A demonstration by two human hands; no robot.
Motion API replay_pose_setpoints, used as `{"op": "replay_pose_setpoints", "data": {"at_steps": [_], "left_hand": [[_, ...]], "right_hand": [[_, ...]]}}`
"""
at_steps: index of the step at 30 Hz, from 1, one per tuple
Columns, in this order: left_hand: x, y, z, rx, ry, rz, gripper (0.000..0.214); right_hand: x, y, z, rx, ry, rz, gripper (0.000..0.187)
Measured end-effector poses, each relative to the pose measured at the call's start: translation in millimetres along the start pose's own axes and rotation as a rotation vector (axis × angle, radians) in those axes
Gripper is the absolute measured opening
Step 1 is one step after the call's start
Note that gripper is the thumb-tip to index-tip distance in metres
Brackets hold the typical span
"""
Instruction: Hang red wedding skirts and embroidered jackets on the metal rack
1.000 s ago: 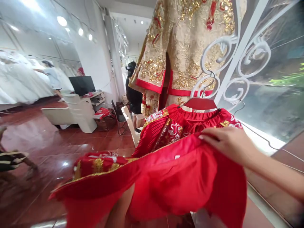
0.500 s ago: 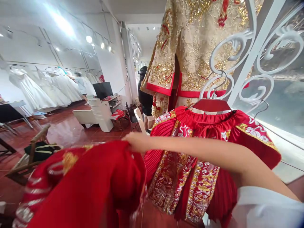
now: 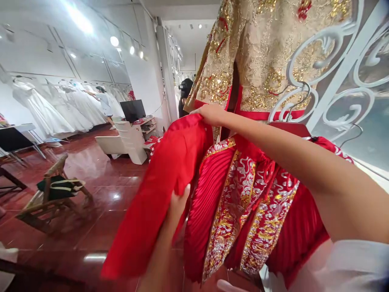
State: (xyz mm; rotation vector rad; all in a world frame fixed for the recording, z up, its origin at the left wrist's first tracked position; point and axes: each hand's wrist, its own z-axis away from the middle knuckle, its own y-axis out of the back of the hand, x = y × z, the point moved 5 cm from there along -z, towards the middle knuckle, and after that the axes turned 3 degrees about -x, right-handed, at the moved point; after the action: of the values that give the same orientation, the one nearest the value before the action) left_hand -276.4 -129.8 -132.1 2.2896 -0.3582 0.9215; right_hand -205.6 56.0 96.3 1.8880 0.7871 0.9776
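In the head view my right hand (image 3: pixel 211 114) reaches across from the right, its fingers closed on the top edge of a red jacket (image 3: pixel 179 150). The jacket hangs down to the left with its plain red side facing me. Below, my left hand (image 3: pixel 179 198) is at the jacket's inner edge, thumb showing, the other fingers hidden behind the cloth; it appears to grip the fabric. Just right of both hands hangs a red pleated skirt (image 3: pixel 202 194) with gold and silver embroidered panels, on a red hanger (image 3: pixel 288 127) partly covered by my right forearm.
A gold beaded garment (image 3: pixel 258 65) with red trim hangs behind, beside a white scrollwork metal frame (image 3: pixel 343 77). At the left stand a wooden folding stool (image 3: pixel 51 194) and a white desk (image 3: pixel 130 142) with a monitor. White gowns (image 3: pixel 45 109) line the far wall; two people stand farther back.
My right hand has moved up and to the right, lifting the jacket off to the side of the skirt. My left hand has come into view from below, at the jacket.
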Motion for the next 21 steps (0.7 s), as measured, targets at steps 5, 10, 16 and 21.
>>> {"op": "replay_pose_setpoints", "data": {"at_steps": [5, 10, 16, 21], "left_hand": [[35, -17.6, -30, 0.170, -0.085, 0.126, 0.070], [87, -46.5, 9, 0.001, -0.162, -0.007, 0.076], [128, -59.6, 108, -1.141, -0.353, 0.180, 0.068], [134, 8.5, 55, -0.561, -0.504, 0.434, 0.027]], "right_hand": [[54, 42, 37, 0.210, -0.232, 0.133, 0.057], [82, 73, 87, 0.131, -0.148, 0.213, 0.038], [73, 30, 116, -0.130, -0.035, 0.348, 0.016], [67, 16, 113, -0.113, 0.033, 0.355, 0.017]]}}
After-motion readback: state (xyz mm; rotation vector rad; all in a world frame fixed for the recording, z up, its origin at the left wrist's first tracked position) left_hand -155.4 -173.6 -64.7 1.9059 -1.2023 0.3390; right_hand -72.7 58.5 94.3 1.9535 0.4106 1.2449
